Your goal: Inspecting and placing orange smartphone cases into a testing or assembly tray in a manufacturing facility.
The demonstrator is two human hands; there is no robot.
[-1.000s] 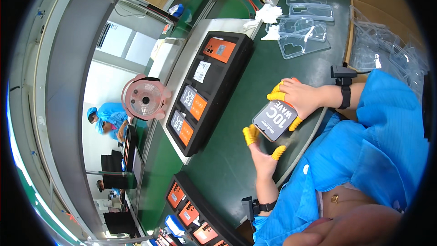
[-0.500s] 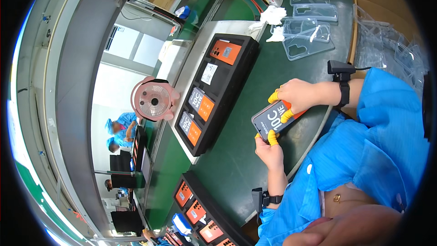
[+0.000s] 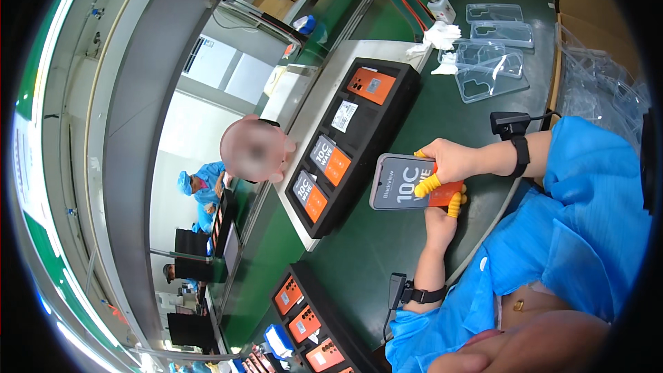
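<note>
A smartphone (image 3: 398, 184) with a grey and orange printed front film is held face up above the green worktop; a clear rim shows around its edge. My right hand (image 3: 452, 160) grips its upper side near the orange end, the thumb lying across the front. At the lower side of that same end, my left hand (image 3: 440, 224) pinches the corner. Yellow ribbed finger cots cover fingertips on both hands. In front of the hands, a black foam tray (image 3: 343, 137) holds two more such phones, an orange phone back-up and a white label.
Several clear phone cases (image 3: 494, 88) lie at the upper right, near white tissue (image 3: 442, 33) and a pump bottle (image 3: 440, 7). A box of clear plastic pieces (image 3: 595, 100) stands beside them. Another tray (image 3: 309, 318) holds orange phones at the bottom; a pink fan (image 3: 254, 150) stands at left.
The phone has turned, and its grey end has shifted left. My left hand has moved from that end to the orange end. My right hand still holds on.
</note>
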